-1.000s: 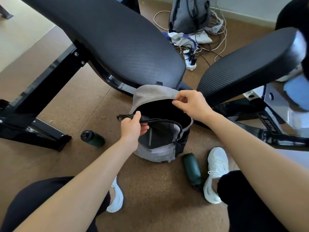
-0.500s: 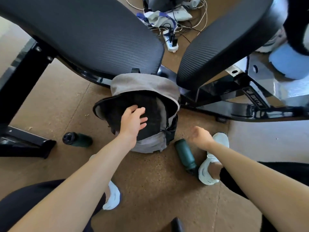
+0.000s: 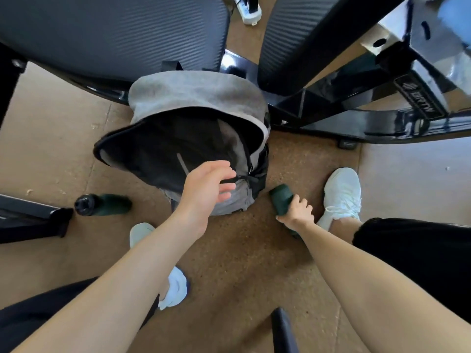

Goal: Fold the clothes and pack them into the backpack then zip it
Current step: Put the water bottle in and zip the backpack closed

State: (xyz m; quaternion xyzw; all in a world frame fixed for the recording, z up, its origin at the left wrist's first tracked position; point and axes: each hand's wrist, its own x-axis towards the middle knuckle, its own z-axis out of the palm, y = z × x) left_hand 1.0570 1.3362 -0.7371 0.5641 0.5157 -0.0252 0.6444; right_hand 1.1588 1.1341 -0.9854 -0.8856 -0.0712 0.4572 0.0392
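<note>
A grey and black backpack [image 3: 193,98] stands on the floor against the black bench, its main compartment unzipped and gaping, dark inside. My left hand [image 3: 207,186] hovers over the backpack's front edge, fingers spread, holding nothing. My right hand [image 3: 297,212] is down on the floor to the right of the backpack, wrapped around a dark green bottle [image 3: 281,198] that lies on its side. No loose clothes show outside the bag; what lies inside it is too dark to tell.
A second dark green bottle [image 3: 102,204] lies on the floor left of the backpack. Two black padded bench sections [image 3: 114,34] and a black steel frame [image 3: 356,121] crowd the far side. My white shoes [image 3: 341,197] flank the brown floor. A white power strip [image 3: 248,11] lies beyond.
Both hands let go of the backpack's opening. My right hand dropped to the floor and closed on the green bottle at the right. My left hand slid to the bag's front edge. The view tilted downward.
</note>
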